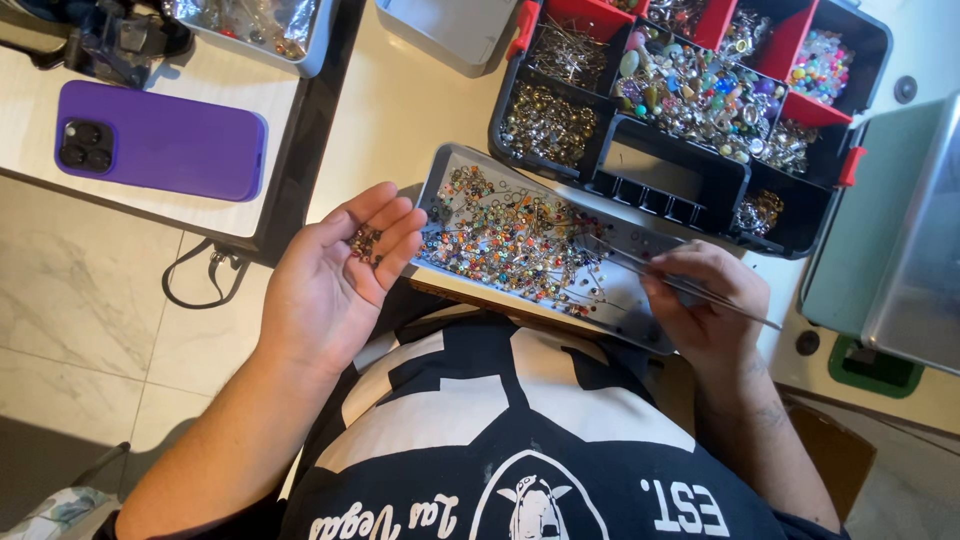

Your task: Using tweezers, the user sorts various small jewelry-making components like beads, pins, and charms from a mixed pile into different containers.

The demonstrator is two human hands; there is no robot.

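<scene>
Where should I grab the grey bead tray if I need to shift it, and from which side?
Take the grey tray by its raised rim at the near right corner, coming in from the right. Its floor is covered with loose beads, and the left hand crowds the left end, so a rim grip keeps it level.

Bead tray point(440, 190) hemmed — organizer box point(600, 170) behind

The scene is lit brightly and evenly from above. Soft shadows are cast on the floor point(90, 330) at lower left. Glare is seen on the metal box point(915, 250) at right. Edges are slightly bent by lens distortion; focus is held sharp.
</scene>
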